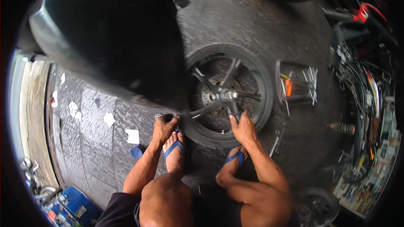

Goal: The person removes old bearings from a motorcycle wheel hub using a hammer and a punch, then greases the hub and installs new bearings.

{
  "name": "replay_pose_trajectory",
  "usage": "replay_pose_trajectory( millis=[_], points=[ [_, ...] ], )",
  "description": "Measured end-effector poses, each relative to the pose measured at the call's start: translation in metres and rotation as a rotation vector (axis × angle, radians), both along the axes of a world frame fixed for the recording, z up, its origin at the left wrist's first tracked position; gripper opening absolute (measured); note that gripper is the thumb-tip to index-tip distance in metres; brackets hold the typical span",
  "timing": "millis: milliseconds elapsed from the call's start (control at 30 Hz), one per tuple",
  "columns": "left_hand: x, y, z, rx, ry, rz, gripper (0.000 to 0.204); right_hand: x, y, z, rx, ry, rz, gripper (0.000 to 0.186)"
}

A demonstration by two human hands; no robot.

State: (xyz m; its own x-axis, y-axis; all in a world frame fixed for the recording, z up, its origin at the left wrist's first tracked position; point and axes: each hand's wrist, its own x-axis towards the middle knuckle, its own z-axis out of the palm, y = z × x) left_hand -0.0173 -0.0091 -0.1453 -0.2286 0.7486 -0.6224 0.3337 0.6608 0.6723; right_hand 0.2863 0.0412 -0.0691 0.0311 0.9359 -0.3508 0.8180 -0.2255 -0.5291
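My right hand (244, 129) grips the dark handle of what looks like a hammer (230, 96); its shiny metal head is over the hub of a spoked wheel. The wheel with its black tyre (264, 82) lies flat on the floor, and a drilled brake disc (206, 97) shows between its spokes. To the left, my left hand (164, 128) is closed, thumb and finger together beside the tyre; what they hold, if anything, is too small to name. A small metal ring (158, 116) shows by its knuckles. A large dark motorcycle body (113, 38) hides the wheel's left edge.
A tray (298, 99) with an orange-handled screwdriver (288, 87) and several metal tools stands right of the wheel. A wrench (275, 143) and a spring shock absorber (343, 128) lie nearby. Paper scraps (132, 136) and a blue cap (136, 152) are at left. Motorcycle parts (362, 84) crowd the right.
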Motion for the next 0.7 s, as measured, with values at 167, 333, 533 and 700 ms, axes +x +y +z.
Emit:
replay_pose_trajectory(
  millis=[167,333,533,700],
  points=[
    [-0.009,-0.010,-0.026,0.103,-0.280,0.132,0.033,0.001,0.007,-0.010,0.024,-0.008,-0.044,0.068],
    [-0.009,0.001,0.017,0.013,-0.024,-0.003,0.036,0.030,-0.012,-0.019,0.026,0.141,-0.199,0.059],
    [-0.086,-0.051,-0.005,0.161,0.200,0.136,0.041,0.071,-0.138,-0.030,0.180,0.024,-0.587,0.062],
    [-0.108,-0.084,-0.039,0.196,0.286,-0.019,0.036,0.111,-0.196,-0.069,0.209,-0.164,-0.724,0.070]
  ],
)
